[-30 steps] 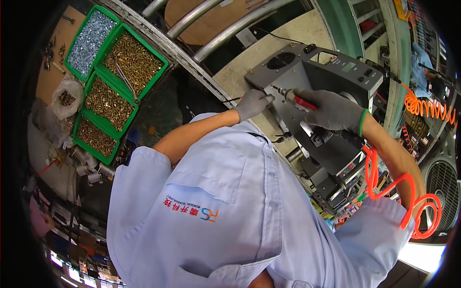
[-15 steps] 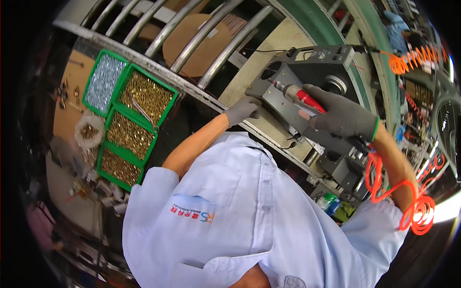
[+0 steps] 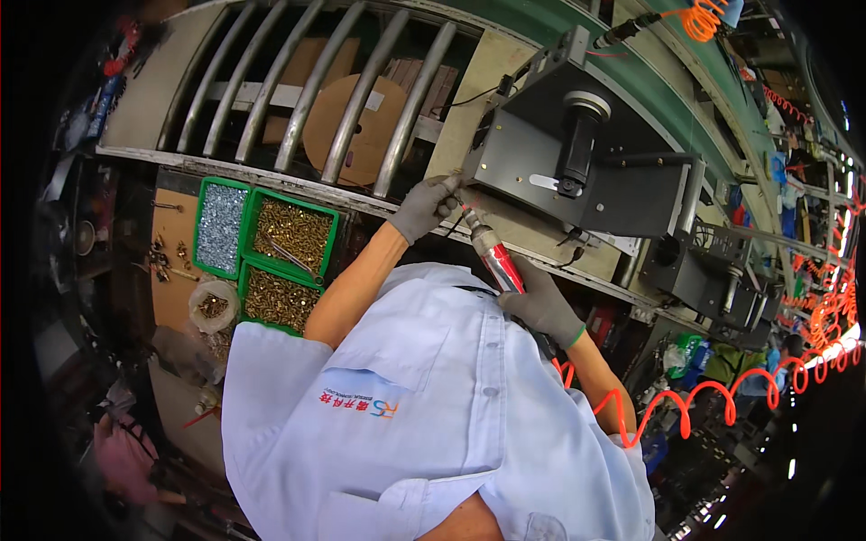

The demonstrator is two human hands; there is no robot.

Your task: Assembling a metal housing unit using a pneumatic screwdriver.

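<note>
A: State the step in hand.
B: Judged from the pose, the driver (image 3: 488, 249) and the fingertips of the left hand (image 3: 422, 210) are being brought together at the bit. The driver lies between the hands, in front of the metal box (image 3: 516, 155) and apart from it.

A: State the condition of the hands.
B: The right hand (image 3: 541, 304) is wrapped around the rear of the driver. The left hand is closed in a pinch just beside the bit. Contact there, or a small part in the pinch, cannot be confirmed.

A: What does the next move call for?
B: In my judgement, a steady right grip, the bit aligned with the pinch, and slack in the red coiled hose (image 3: 686, 426).

A: List materials and shapes.
B: Box: dark grey sheet, matte, angular, with small brass-coloured screws (image 3: 483, 166) on its face. Cylinder (image 3: 578, 149): black, with a pale ring at one end. Driver: slim, red and silvery. Gloves: grey fabric. Green trays (image 3: 337, 236): rectangular, filled with loose metal fasteners; a wrench (image 3: 287, 250) lies across one. Rollers (image 3: 416, 110): smooth, round, shiny metal.
</note>
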